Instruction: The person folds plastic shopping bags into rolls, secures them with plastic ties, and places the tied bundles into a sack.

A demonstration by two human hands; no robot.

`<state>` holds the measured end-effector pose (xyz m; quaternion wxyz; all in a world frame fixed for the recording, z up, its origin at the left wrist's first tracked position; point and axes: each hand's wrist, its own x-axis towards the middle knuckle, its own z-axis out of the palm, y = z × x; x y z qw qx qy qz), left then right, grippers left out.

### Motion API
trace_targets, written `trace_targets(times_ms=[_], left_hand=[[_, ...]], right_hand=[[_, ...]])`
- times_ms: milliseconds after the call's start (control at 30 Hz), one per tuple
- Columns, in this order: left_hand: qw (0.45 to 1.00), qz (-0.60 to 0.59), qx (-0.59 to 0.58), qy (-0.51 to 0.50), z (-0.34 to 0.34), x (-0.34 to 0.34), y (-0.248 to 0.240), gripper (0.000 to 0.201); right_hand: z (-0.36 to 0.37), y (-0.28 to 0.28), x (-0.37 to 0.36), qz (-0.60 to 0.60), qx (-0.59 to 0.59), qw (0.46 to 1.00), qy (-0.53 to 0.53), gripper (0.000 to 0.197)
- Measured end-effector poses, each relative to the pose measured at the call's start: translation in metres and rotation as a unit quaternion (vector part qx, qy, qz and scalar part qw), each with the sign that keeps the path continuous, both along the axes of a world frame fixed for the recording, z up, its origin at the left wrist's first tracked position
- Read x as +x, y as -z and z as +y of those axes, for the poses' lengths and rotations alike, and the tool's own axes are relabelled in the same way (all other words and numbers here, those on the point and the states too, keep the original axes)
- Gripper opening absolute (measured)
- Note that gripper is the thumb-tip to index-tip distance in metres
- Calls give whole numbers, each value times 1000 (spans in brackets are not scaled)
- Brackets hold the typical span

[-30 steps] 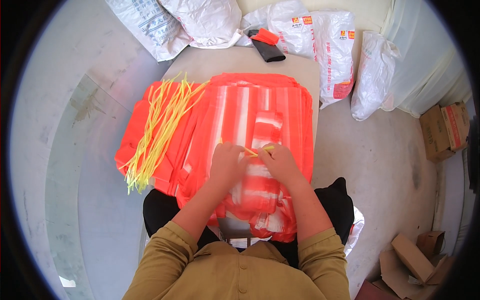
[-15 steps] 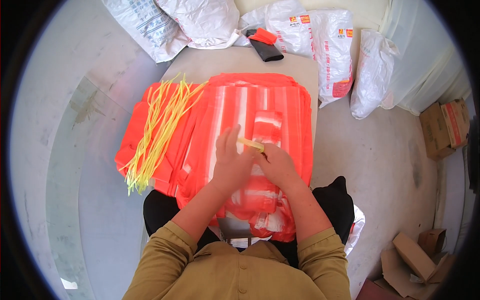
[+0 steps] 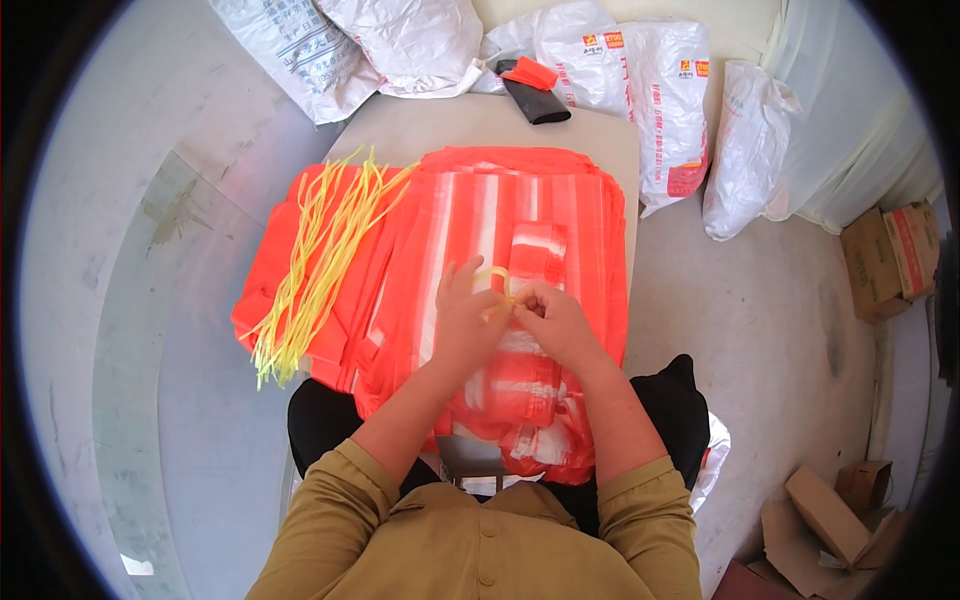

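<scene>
A short yellow strip [image 3: 496,271] curves into a loop between my hands. My left hand [image 3: 468,315] pinches it low, at the thumb, with other fingers raised. Close beside it, the fingertips of my right hand [image 3: 560,325] are closed on the strip's other side. Below both hands lies a folded bundle of red-and-white striped plastic bags [image 3: 538,250], partly covered by them. It rests on a broad stack of the same striped bags [image 3: 588,215]. To the left, a bunch of loose yellow strips [image 3: 318,265] is spread over folded red plastic [image 3: 268,260].
The bags lie on a beige board [image 3: 400,122] in front of my knees. On its far edge sit a black roll [image 3: 538,102] and a small red piece [image 3: 530,73]. Stuffed white sacks [image 3: 668,110] line the back. Cardboard boxes [image 3: 873,262] stand at the right.
The yellow strip, fairly straight before, now bends into a loop. My right fingers have shifted slightly and meet the left fingertips. The bags and loose strips stay put.
</scene>
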<state>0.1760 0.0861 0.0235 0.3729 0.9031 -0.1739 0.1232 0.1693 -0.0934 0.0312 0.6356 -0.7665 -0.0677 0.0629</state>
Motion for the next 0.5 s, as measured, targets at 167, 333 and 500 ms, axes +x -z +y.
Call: trace_targets(times_ms=[167, 333, 500], left_hand=[[1000, 15, -1, -3, 2, 2, 6, 13], [998, 4, 53, -29, -3, -6, -11, 12], [998, -43, 48, -9, 0, -11, -11, 11]], right_hand=[[3, -5, -3, -119, -124, 985, 18, 22], [6, -13, -9, -235, -241, 942, -1, 26], [6, -8, -7, -234, -226, 944, 58, 20]])
